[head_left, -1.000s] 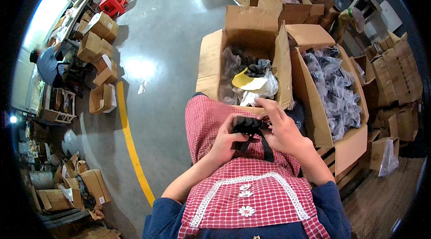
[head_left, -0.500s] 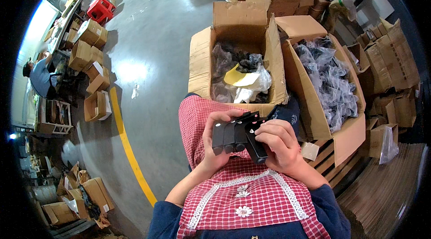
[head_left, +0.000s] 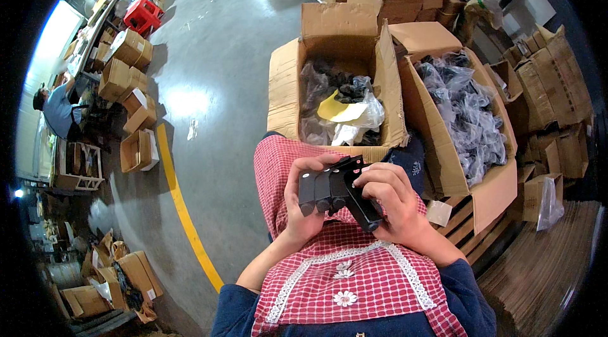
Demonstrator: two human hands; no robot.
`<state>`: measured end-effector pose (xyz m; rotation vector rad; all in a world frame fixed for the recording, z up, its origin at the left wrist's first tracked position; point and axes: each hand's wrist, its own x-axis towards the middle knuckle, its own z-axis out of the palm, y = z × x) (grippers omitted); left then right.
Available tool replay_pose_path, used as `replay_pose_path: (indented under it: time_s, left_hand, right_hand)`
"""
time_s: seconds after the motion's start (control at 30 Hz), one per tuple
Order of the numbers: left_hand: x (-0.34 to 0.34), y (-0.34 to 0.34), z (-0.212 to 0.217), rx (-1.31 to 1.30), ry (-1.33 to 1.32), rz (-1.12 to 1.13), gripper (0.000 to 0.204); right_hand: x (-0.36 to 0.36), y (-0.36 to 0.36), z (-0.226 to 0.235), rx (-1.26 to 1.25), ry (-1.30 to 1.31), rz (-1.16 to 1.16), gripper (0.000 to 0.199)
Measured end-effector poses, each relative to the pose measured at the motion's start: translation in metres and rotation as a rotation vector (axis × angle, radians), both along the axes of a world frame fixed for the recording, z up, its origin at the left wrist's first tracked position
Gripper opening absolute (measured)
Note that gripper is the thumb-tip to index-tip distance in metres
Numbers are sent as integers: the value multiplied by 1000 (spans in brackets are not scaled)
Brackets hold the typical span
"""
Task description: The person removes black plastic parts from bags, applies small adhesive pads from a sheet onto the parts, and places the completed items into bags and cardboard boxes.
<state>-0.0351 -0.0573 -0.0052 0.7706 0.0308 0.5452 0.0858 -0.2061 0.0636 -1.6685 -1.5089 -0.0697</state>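
The black pouch (head_left: 325,189) is just below the centre of the frame, above the red checked apron (head_left: 316,267). The left hand (head_left: 301,215) is clamped on its left end, fingers along the top edge; the right hand (head_left: 400,209) is closed on its right end, fingers curled over a section that tilts toward the lower right. Above them, at upper centre, an open box (head_left: 283,93) holds a yellow sheet (head_left: 340,108) and clear bags (head_left: 373,112). Right of it, another box (head_left: 496,203) is full of plastic bags (head_left: 462,115). A red stool (head_left: 143,15) stands at upper left.
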Motion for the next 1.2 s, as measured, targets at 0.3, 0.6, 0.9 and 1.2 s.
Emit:
replay_pose_path:
  time_s: [0.3, 0.6, 0.9, 1.2]
  left_hand:
    - [1, -6, 8, -61, 15, 21, 50]
    - [-1, -6, 7, -74, 5, 8, 46]
    - [-2, -7, 12, -70, 9, -35, 52]
    - [-4, -7, 11, -95, 65, -65, 56]
  right_hand:
    - [4, -4, -11, 6, 10, 29, 63]
    - [-3, -1, -6, -73, -13, -131, 65]
    - [-2, 5, -12, 9, 9, -149, 40]
    - [2, 3, -11, -28, 24, -63, 48]
